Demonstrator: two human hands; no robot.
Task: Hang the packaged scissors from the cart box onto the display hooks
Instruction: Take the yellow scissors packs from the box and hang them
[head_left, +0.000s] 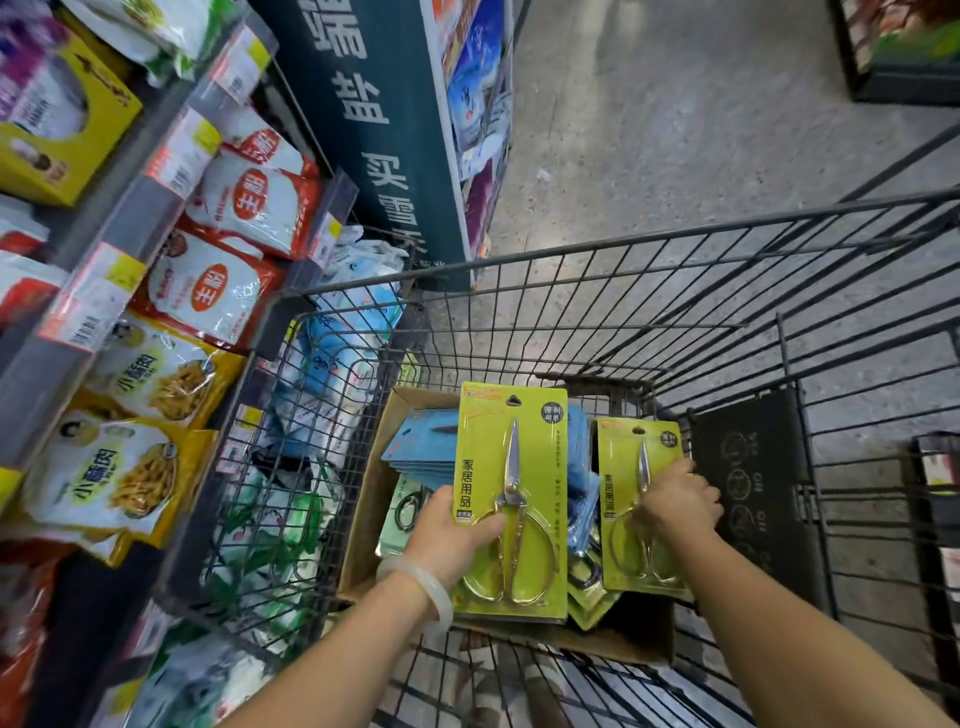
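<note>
Left hand (449, 530): raised over cardboard box (371, 493) in wire cart (675, 291); fingers curled round left edge of green scissors pack (511, 499), thumb across card face near scissor handles; pack upright, clear of box contents, hang hole at top.

Right hand (678, 501): fingers bent over second green scissors pack (636, 506), gripping near its right edge; pack upright at right end of box, lower edge apparently among other stock.

Remaining stock: blue carded packs (421, 447) stacked in box; further green cards beneath, partly hidden.

Surroundings: shelf of bagged food (228, 208) to left, price strips along edges. Display hooks: not in view.

Risks, judged: one-edge grip on tall card, likely to swing or slip on lifting; neighbouring cards possibly dragged out with second pack; card corners liable to catch cart wires; hang hole prone to tearing if forced onto hook askew.
</note>
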